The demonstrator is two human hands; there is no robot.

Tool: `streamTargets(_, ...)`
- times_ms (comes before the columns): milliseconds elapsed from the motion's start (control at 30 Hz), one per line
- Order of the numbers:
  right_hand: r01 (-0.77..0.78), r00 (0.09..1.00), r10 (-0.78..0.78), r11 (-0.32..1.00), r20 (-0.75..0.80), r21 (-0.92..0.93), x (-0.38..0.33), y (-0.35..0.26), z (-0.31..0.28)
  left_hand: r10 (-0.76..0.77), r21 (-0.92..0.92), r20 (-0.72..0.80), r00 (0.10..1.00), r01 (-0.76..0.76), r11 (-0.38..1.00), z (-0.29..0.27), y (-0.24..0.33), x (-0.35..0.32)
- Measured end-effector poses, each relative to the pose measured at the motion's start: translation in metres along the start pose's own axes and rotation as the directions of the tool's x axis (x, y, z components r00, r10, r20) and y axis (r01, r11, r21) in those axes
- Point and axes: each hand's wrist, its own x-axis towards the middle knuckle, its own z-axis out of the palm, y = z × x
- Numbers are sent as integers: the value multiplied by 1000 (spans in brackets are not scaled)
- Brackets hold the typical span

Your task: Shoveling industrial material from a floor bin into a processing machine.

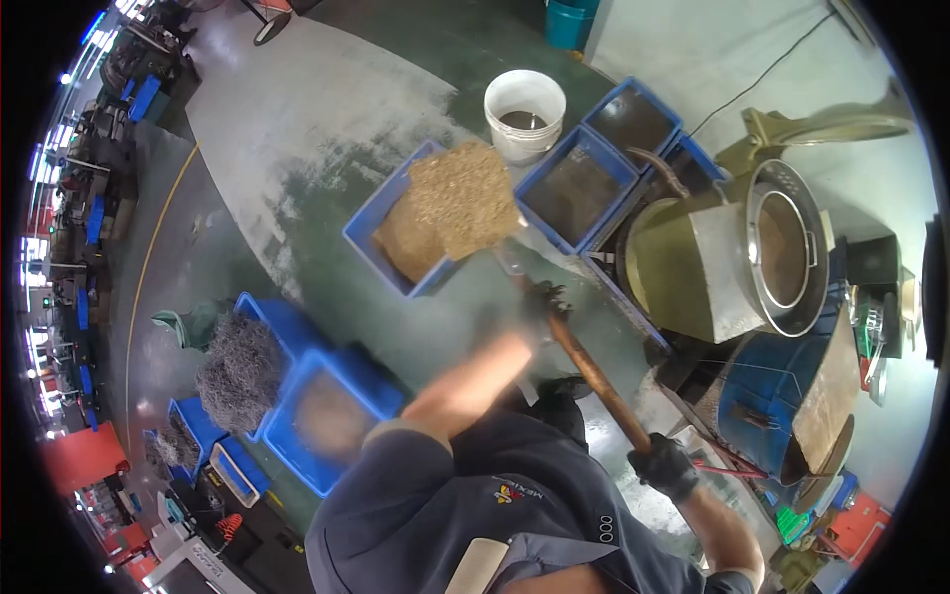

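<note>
A long wooden-handled shovel (597,381) slants across the view in front of me. Its blade carries a heap of tan, grainy material (465,193), which hides most of the blade. Black-gloved, my left hand (544,300) is closed round the handle near the blade; the left forearm is smeared by motion. Lower down, toward the handle's end, my right hand (665,467), also in a black glove, grips the wood. The heaped blade hangs over the right side of a blue bin (364,236) that holds more of the same tan material.
Beyond stands a white bucket (524,94) with dark contents. Blue crates (579,188) sit beside a green, drum-like machine (683,262) at right. At left are a blue tub (297,465) and a pile of metal shavings (239,371). A blue barrel (757,406) lies near my right arm.
</note>
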Motion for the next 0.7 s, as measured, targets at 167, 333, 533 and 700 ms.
streamTargets(167,169,982,-169,986,-84,-15,133,-67,45,155,95,-135,979,-143,985,-104,115,86)
streamTargets(333,-107,988,97,991,-121,-75,188,-98,61,125,70,-463,877,-104,992,-106,180,123)
streamTargets(533,-92,996,92,994,-3,-53,209,-130,64,75,88,-467,881,-38,995,-168,211,173)
streamTargets(700,-188,982,189,981,15,-47,197,-128,45,63,8,-266,962,-63,998,-167,209,151)
